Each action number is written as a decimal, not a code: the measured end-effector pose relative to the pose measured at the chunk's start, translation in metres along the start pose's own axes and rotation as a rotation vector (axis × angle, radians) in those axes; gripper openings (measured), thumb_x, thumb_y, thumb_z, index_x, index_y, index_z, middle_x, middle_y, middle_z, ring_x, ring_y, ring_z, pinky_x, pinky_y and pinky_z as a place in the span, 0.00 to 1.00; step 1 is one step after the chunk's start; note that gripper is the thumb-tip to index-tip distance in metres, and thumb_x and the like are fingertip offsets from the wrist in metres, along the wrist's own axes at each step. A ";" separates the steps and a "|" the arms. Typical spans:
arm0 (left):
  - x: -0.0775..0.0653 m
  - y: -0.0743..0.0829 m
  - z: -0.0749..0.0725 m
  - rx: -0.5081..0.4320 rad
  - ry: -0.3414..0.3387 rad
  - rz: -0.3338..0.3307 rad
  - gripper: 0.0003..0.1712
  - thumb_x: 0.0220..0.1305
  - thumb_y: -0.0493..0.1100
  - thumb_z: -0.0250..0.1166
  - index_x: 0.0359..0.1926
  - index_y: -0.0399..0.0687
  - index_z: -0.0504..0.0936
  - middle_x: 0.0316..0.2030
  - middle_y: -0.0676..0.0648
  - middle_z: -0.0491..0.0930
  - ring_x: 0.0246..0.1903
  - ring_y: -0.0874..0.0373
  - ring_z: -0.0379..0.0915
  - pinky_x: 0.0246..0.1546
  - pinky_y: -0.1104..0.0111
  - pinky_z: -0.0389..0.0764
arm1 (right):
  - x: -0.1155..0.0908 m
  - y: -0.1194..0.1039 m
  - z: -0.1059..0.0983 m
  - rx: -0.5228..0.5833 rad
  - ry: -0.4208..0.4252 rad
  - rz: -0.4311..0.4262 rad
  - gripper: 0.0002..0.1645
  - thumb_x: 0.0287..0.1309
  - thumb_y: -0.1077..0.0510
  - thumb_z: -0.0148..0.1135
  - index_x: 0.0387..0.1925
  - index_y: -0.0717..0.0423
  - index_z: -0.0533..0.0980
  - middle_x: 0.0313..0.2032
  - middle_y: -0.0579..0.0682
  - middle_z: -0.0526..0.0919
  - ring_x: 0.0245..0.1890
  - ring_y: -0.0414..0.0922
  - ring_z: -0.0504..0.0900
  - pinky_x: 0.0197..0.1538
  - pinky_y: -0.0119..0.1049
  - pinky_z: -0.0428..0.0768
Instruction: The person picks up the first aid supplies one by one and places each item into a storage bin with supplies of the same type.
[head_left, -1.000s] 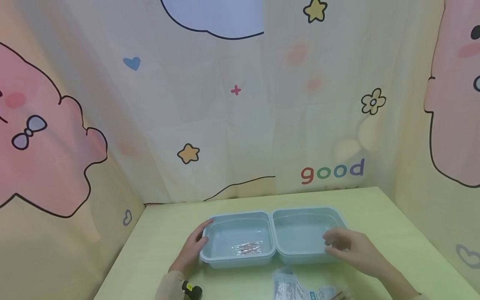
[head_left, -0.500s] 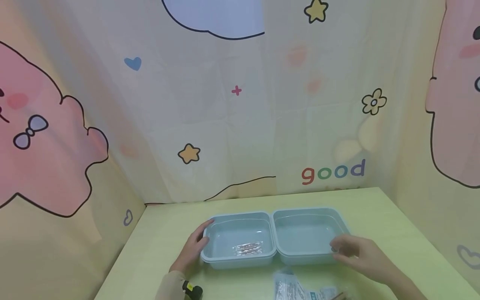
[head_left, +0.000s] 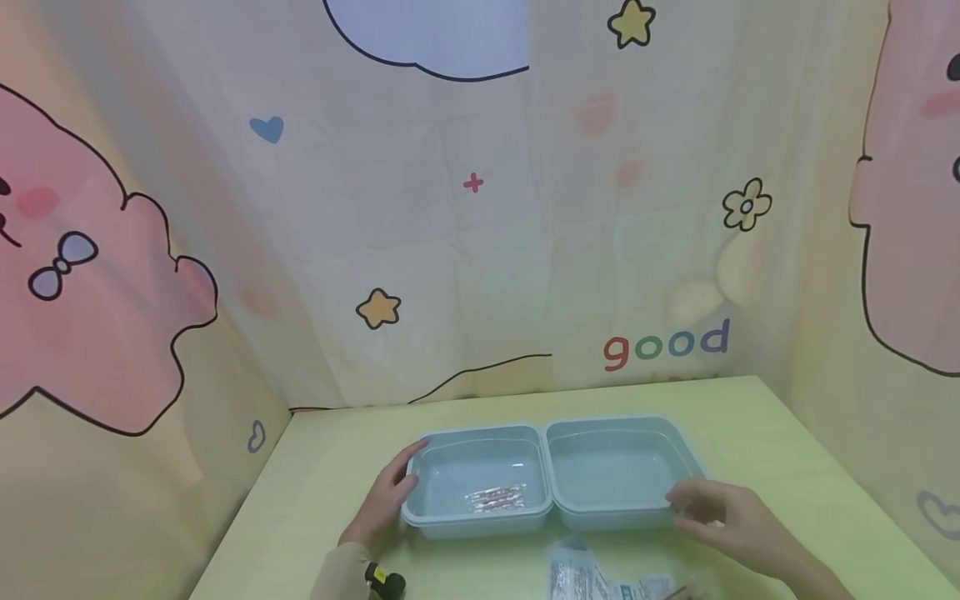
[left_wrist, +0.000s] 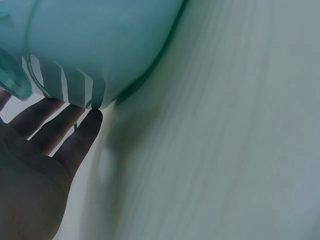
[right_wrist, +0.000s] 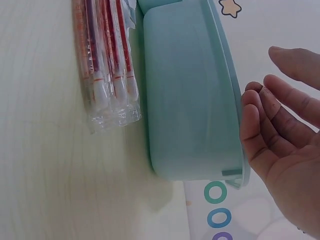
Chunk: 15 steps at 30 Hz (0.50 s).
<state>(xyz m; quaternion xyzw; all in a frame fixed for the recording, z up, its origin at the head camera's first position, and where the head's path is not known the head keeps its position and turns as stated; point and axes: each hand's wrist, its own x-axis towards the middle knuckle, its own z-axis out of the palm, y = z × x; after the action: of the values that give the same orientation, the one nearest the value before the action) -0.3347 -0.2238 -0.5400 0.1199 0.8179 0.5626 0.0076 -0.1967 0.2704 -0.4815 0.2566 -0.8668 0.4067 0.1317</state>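
Note:
Two light blue plastic boxes stand side by side in the head view. My left hand (head_left: 382,498) rests at the outer end of the left box (head_left: 480,523), its fingertips touching the wall in the left wrist view. A clear packet of reddish sticks (head_left: 497,498) lies inside that box. My right hand (head_left: 723,521) is at the front right corner of the right box (head_left: 615,518). Its fingers are loosely bent, thumb apart, with nothing held in the right wrist view. Clear-wrapped swabs (right_wrist: 107,65) with white tips and red tubes lie beside the box there.
Printed clear and white packets (head_left: 581,575) lie on the pale green table (head_left: 465,571) in front of the boxes, cut off by the frame. A black object with a yellow label (head_left: 386,581) is at my left wrist. Cartoon-printed curtains (head_left: 480,275) surround the table's back and sides.
My right hand has drawn back from over the right box, moving right and toward me to its front corner. The left hand and both boxes stay in place.

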 end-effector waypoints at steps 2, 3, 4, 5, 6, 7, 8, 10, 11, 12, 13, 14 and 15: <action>0.000 -0.001 0.000 0.003 0.001 -0.004 0.33 0.64 0.37 0.54 0.68 0.65 0.68 0.73 0.49 0.60 0.73 0.43 0.52 0.70 0.42 0.55 | -0.001 0.001 0.001 -0.002 0.008 0.002 0.12 0.53 0.64 0.69 0.42 0.57 0.80 0.35 0.42 0.84 0.33 0.31 0.81 0.34 0.28 0.82; 0.000 -0.001 0.000 0.004 0.002 -0.007 0.33 0.64 0.37 0.54 0.68 0.66 0.68 0.73 0.49 0.60 0.73 0.43 0.52 0.70 0.42 0.55 | -0.002 0.002 0.002 -0.002 0.014 -0.001 0.12 0.53 0.65 0.69 0.41 0.58 0.80 0.35 0.41 0.84 0.32 0.31 0.81 0.34 0.29 0.82; 0.000 -0.001 0.000 0.004 0.003 -0.009 0.33 0.64 0.37 0.54 0.68 0.65 0.68 0.73 0.48 0.60 0.73 0.43 0.52 0.69 0.42 0.55 | -0.002 0.003 0.002 -0.002 0.019 -0.004 0.13 0.52 0.65 0.69 0.41 0.58 0.80 0.35 0.40 0.84 0.32 0.31 0.81 0.33 0.28 0.81; 0.001 -0.002 0.000 0.005 0.004 -0.013 0.33 0.64 0.37 0.54 0.68 0.65 0.68 0.73 0.49 0.60 0.73 0.43 0.52 0.69 0.42 0.55 | -0.003 0.003 0.003 -0.005 0.026 -0.011 0.13 0.52 0.65 0.70 0.41 0.58 0.80 0.35 0.39 0.84 0.32 0.31 0.81 0.33 0.28 0.82; 0.001 -0.002 0.000 0.006 0.005 -0.016 0.33 0.64 0.37 0.53 0.69 0.65 0.67 0.73 0.48 0.59 0.73 0.43 0.52 0.69 0.42 0.55 | -0.004 0.003 0.003 -0.003 0.030 -0.017 0.13 0.51 0.66 0.70 0.41 0.58 0.80 0.35 0.38 0.84 0.32 0.31 0.81 0.33 0.28 0.82; 0.001 -0.003 0.000 0.006 0.006 -0.020 0.33 0.65 0.37 0.53 0.69 0.65 0.67 0.73 0.48 0.59 0.73 0.43 0.52 0.70 0.42 0.55 | -0.004 0.004 0.004 -0.002 0.034 -0.023 0.13 0.51 0.66 0.70 0.41 0.59 0.80 0.35 0.37 0.84 0.32 0.31 0.81 0.33 0.28 0.82; 0.002 -0.004 0.000 0.008 0.007 -0.023 0.33 0.65 0.37 0.53 0.69 0.64 0.67 0.73 0.48 0.59 0.73 0.42 0.51 0.70 0.42 0.54 | -0.005 0.004 0.004 -0.001 0.036 -0.026 0.13 0.51 0.66 0.70 0.40 0.59 0.80 0.35 0.37 0.83 0.32 0.31 0.81 0.33 0.28 0.82; 0.002 -0.004 0.001 0.009 0.011 -0.029 0.33 0.65 0.36 0.52 0.70 0.63 0.66 0.73 0.47 0.59 0.73 0.42 0.51 0.70 0.42 0.54 | -0.005 0.004 0.004 0.003 0.032 -0.025 0.13 0.51 0.65 0.70 0.41 0.59 0.80 0.36 0.36 0.83 0.32 0.31 0.81 0.33 0.28 0.82; 0.002 -0.004 0.001 0.011 0.014 -0.030 0.32 0.66 0.36 0.52 0.70 0.63 0.66 0.73 0.47 0.58 0.73 0.42 0.51 0.70 0.42 0.53 | -0.006 0.004 0.004 0.005 0.031 -0.025 0.13 0.51 0.65 0.70 0.41 0.60 0.80 0.36 0.37 0.84 0.32 0.31 0.81 0.33 0.28 0.82; 0.002 -0.002 0.002 0.016 0.017 -0.030 0.32 0.66 0.35 0.51 0.70 0.62 0.66 0.73 0.46 0.58 0.73 0.42 0.51 0.70 0.41 0.53 | -0.006 0.004 0.003 0.007 0.027 -0.024 0.13 0.52 0.65 0.70 0.41 0.60 0.80 0.36 0.37 0.84 0.32 0.31 0.81 0.33 0.29 0.82; 0.001 0.000 0.002 0.018 0.022 -0.031 0.32 0.66 0.35 0.51 0.70 0.62 0.66 0.73 0.46 0.58 0.73 0.42 0.51 0.70 0.42 0.53 | -0.006 0.004 0.003 0.008 0.026 -0.025 0.13 0.52 0.65 0.70 0.41 0.60 0.80 0.36 0.38 0.84 0.31 0.31 0.81 0.33 0.29 0.82; -0.001 0.003 0.003 0.022 0.024 -0.031 0.32 0.66 0.35 0.51 0.70 0.61 0.66 0.73 0.46 0.58 0.73 0.42 0.51 0.70 0.42 0.53 | -0.006 0.004 0.003 0.008 0.023 -0.026 0.12 0.52 0.65 0.69 0.41 0.60 0.80 0.35 0.38 0.84 0.31 0.31 0.81 0.33 0.29 0.82; -0.002 0.007 0.003 0.023 0.026 -0.028 0.32 0.66 0.34 0.51 0.70 0.61 0.67 0.73 0.46 0.59 0.73 0.41 0.51 0.70 0.42 0.53 | -0.006 0.005 0.003 0.009 0.025 -0.023 0.12 0.52 0.64 0.70 0.41 0.59 0.80 0.35 0.38 0.84 0.31 0.31 0.81 0.33 0.29 0.82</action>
<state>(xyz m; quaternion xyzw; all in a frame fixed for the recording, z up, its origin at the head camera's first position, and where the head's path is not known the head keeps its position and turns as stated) -0.3308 -0.2188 -0.5351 0.1012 0.8259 0.5547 0.0035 -0.1945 0.2721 -0.4892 0.2623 -0.8602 0.4123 0.1460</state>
